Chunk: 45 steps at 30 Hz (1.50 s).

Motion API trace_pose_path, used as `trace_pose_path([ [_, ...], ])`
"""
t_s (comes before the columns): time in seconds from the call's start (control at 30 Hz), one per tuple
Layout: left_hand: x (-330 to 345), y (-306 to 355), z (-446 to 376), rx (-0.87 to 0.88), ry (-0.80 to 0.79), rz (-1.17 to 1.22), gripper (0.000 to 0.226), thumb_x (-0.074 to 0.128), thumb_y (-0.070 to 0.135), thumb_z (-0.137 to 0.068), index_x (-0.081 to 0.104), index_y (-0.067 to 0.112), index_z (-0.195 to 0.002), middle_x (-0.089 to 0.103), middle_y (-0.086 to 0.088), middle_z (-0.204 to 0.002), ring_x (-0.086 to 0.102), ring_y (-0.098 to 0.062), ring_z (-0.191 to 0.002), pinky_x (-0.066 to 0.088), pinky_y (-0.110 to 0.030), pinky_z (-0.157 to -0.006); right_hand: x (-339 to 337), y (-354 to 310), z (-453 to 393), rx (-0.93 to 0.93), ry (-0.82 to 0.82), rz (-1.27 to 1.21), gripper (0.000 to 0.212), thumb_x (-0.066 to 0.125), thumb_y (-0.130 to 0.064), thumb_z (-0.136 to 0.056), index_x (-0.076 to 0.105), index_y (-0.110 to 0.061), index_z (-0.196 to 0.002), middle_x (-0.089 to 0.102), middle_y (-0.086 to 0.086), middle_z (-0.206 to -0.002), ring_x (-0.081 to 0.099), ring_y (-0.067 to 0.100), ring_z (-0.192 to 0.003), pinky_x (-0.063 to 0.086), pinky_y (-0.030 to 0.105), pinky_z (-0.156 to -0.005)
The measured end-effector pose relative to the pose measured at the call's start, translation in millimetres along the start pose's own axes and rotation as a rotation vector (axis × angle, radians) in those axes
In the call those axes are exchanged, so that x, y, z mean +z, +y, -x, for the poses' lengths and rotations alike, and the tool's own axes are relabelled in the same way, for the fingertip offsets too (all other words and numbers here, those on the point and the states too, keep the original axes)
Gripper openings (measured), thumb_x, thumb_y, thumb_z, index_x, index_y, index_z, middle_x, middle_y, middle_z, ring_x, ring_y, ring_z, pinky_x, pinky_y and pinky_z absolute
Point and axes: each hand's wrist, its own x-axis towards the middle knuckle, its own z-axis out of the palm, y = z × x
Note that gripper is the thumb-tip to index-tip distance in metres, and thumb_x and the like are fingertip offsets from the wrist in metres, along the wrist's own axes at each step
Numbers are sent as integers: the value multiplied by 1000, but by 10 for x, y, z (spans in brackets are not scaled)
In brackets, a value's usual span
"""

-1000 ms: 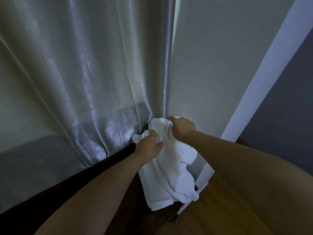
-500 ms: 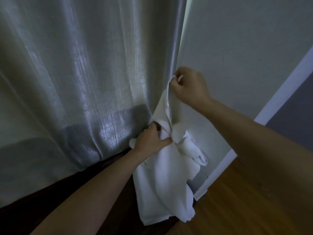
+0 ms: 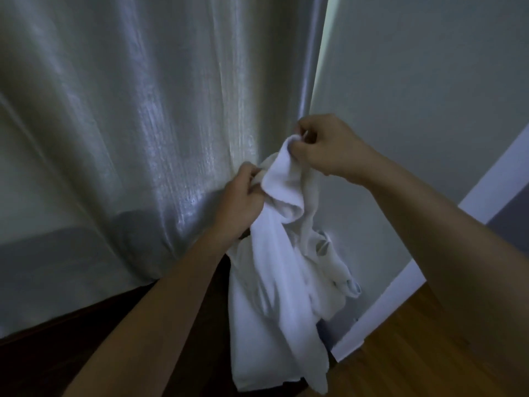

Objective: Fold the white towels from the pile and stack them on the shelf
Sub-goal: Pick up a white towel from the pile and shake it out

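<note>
— Where is the towel (image 3: 274,282)?
— It hangs in front of the curtain (image 3: 143,138), crumpled, above the floor (image 3: 429,353).
— And the hands?
— The left hand (image 3: 243,202) grips its upper part; the right hand (image 3: 323,144) pinches a corner, higher.

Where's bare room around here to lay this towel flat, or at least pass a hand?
Bare wooden floor shows at lower right, bordered by the white baseboard and wall. Left, dark floor runs under the curtain hem. The middle is crowded: left hand and right hand both grip the hanging white towel. No shelf or table shows.
</note>
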Motion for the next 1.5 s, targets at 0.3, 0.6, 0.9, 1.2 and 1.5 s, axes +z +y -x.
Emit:
trace_pose_path([
  [0.3, -211, 749, 9, 133, 79, 284, 11, 49, -4, -91, 51, 7, -92, 53, 1, -73, 52, -3, -62, 42, -16, -56, 339, 324, 291, 136, -272, -494, 85, 75, -7, -79, 27, -26, -147, 57, 4, -125, 72, 25, -96, 65, 46, -70],
  [0.6, -318, 831, 269, 157, 227, 140, 41, 65, 25, -97, 45, 9, -130, 60, 2, -118, 63, 7, -98, 50, -13, -79, 78, -80, 123, -22, 194, -681, 13, 61, -17, -93, 68, -11, -102, 69, 3, -80, 63, 9, -56, 46, 24, -45],
  [0.9, -779, 573, 640, -41, 459, -131, 30, 66, 32, -96, 63, 16, -120, 68, 4, -110, 61, 6, -92, 49, -12, -77, 42, -1069, -40, -313, 146, -674, 21, 58, -29, -89, 63, -9, -85, 63, -1, -67, 60, 12, -56, 43, 24, -45],
  [1.2, -1918, 732, 933, -202, 738, -52, 42, 66, 32, -84, 61, 4, -114, 69, -12, -103, 68, -17, -90, 55, -34, -69, 292, -2057, -27, -494, -3, -617, 27, 54, -33, -91, 66, -16, -75, 60, -7, -60, 59, 8, -53, 41, 23, -44],
  [1.5, -2777, 769, 1440, 171, 538, -401, 91, 77, 4, -78, 32, 38, -150, 43, 10, -151, 43, 3, -133, 39, -10, -104, 1007, -2956, 65, -458, -285, -391, 34, 64, -39, -87, 65, -10, -68, 58, 5, -56, 63, 23, -53, 48, 32, -47],
])
